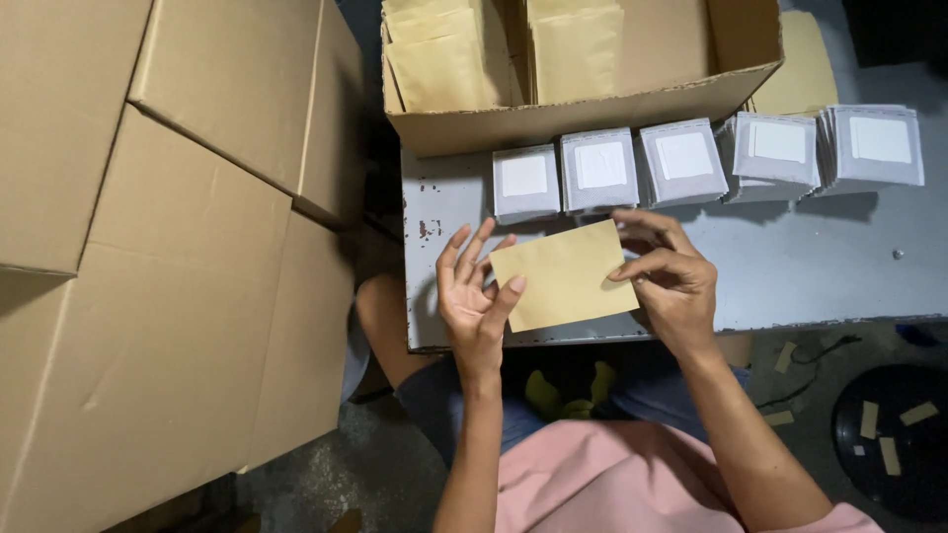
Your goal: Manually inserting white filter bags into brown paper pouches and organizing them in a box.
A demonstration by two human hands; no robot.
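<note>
Head view: both hands held one tan envelope [565, 273] over the near edge of the grey table [790, 276] — right hand [671, 281] pinched its right edge between thumb and fingers, left hand [474, 296] spread open with the thumb against its left edge, so the step looked like handling a single envelope mid-air; any next move would call for a firm two-sided hold to keep it flat. Table was scuffed metal with a row of grey packet stacks [681, 163] before an open box [583, 109] of envelopes, big cartons [168, 247] on the left, dirty concrete floor [326, 474] below.
</note>
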